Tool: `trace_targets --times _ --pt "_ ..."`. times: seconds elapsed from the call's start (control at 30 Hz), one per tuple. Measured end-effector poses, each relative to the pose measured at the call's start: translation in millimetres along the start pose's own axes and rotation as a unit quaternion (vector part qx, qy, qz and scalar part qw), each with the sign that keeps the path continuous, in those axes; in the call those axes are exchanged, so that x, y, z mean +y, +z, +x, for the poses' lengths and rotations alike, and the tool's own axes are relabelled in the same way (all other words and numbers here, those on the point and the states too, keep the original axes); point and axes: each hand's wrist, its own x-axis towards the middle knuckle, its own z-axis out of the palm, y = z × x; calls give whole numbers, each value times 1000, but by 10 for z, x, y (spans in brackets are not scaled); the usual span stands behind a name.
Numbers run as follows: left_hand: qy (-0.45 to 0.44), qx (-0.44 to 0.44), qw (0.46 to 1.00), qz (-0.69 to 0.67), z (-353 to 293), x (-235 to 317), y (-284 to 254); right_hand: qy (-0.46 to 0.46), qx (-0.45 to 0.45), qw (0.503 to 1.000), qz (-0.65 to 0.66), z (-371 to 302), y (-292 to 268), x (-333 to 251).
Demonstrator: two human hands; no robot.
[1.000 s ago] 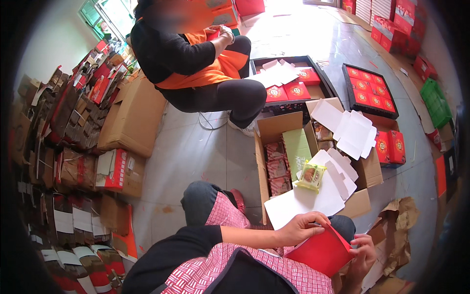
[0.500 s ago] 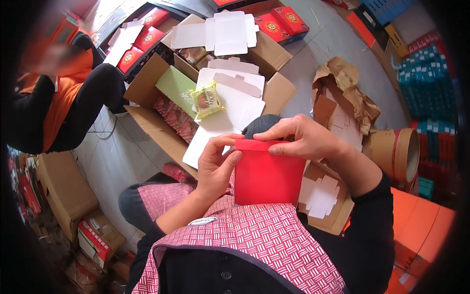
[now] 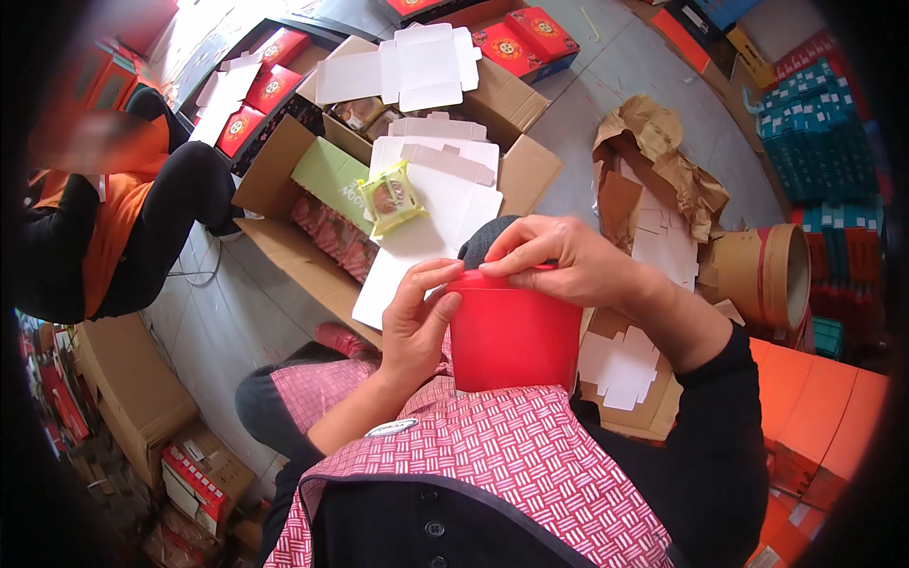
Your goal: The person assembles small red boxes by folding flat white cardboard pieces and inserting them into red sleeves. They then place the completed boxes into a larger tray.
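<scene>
Between my hands, above my lap, is a red carton (image 3: 516, 339) with a plain flat face toward me. My left hand (image 3: 417, 322) pinches its upper left corner between fingertips and thumb. Along the top edge, the fingers of my right hand (image 3: 578, 260) press together on the lid flap; the thumb is partly tucked behind the fingers. What the carton holds is hidden. Beyond the hands, a small round cake in a yellow-green clear wrapper (image 3: 390, 199) lies on white flattened cartons (image 3: 454, 204), which rest across an open cardboard box (image 3: 298, 260).
More wrapped cakes (image 3: 360, 114) sit in the cardboard box. Red printed boxes (image 3: 525, 38) stand at the back. Crumpled brown paper (image 3: 653, 142) and a cardboard drum (image 3: 757, 284) are at right, above orange boxes (image 3: 814, 407). Another person (image 3: 123, 208) sits at left.
My right fingers have drawn together along the carton's top edge, and the folded strip there shows less. The left hand keeps its corner grip. The whole view has shifted slightly.
</scene>
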Motion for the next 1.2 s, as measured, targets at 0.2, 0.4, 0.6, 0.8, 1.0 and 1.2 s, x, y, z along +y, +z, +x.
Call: trace_targets --times 0.2,0.4,0.6,0.8,1.0,1.2 --pt "16 17 1000 10 -35 -53 20 36 118 971 204 -148 -31 53" --pt "21 16 999 21 -23 -55 42 84 221 950 204 -575 92 130" --pt "61 7 991 118 -71 -24 133 76 307 936 154 -578 328 136" --pt "183 -22 899 397 53 253 263 119 233 960 97 -456 200 73" --pt "174 -10 881 439 110 271 392 78 237 968 27 -492 331 5" --pt "179 -53 868 460 81 252 264 18 270 963 -21 -625 579 2"
